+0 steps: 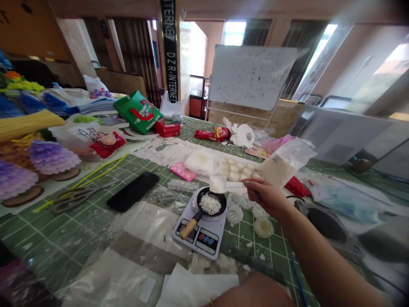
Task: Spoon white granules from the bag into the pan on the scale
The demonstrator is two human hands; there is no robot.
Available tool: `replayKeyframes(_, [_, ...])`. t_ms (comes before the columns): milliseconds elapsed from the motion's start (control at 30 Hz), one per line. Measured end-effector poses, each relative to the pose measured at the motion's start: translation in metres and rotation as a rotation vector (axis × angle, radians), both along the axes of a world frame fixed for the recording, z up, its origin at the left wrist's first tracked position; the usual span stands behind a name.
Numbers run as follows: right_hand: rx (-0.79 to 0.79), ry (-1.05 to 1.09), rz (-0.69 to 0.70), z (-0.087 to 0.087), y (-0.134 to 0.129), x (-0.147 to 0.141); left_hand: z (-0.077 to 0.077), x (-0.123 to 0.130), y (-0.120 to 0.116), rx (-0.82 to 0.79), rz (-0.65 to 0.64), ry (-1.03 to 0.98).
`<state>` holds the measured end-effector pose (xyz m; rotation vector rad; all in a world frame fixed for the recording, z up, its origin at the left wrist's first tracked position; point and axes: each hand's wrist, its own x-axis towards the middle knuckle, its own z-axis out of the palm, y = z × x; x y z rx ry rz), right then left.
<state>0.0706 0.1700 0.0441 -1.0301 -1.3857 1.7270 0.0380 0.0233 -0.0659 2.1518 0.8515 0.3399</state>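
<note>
The green gridded counter (64, 243) is crowded with bags and craft clutter. A small kitchen scale (201, 232) stands near its front edge, and on it sits a little black pan (209, 204) with a wooden handle, holding a heap of white flakes (wax, perhaps). This looks like the weighing step: the right hand (266, 197) holds a white scoop (220, 184) just above the pan, fingers closed round its handle. Next calls for a gentle tilt. Only the left forearm shows, so I cannot tell that hand's state.

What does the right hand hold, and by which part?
The right hand holds a white scoop by the end of its handle, above the small black pan.
</note>
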Motion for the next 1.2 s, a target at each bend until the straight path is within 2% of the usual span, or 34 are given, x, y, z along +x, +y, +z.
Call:
replayKeyframes(200, [0.026, -0.080, -0.042, -0.008, -0.007, 0.009, -0.007, -0.001, -0.002, 0.020, 0.029, 0.006])
replayKeyframes(367, [0.067, -0.161, -0.087, -0.015, -0.003, 0.010, -0.014, 0.012, 0.001, 0.082, 0.129, 0.029])
replayKeyframes(500, [0.105, -0.218, -0.104, -0.017, -0.002, 0.009, -0.020, 0.016, 0.004, 0.019, 0.072, 0.143])
replayKeyframes(600, [0.126, -0.254, -0.108, -0.017, -0.003, 0.007, -0.021, 0.016, 0.005, 0.007, 0.049, 0.148])
replayKeyframes(833, [0.189, -0.332, -0.118, -0.023, 0.000, 0.005, -0.020, 0.025, 0.009, 0.096, 0.070, 0.121])
replayKeyframes(1000, [0.276, -0.432, -0.122, -0.022, -0.003, 0.004, -0.023, 0.029, 0.013, 0.127, -0.004, 0.119])
replayKeyframes(1200, [0.433, -0.547, -0.112, -0.018, -0.009, 0.000, -0.020, 0.020, 0.012, 0.125, 0.023, 0.105])
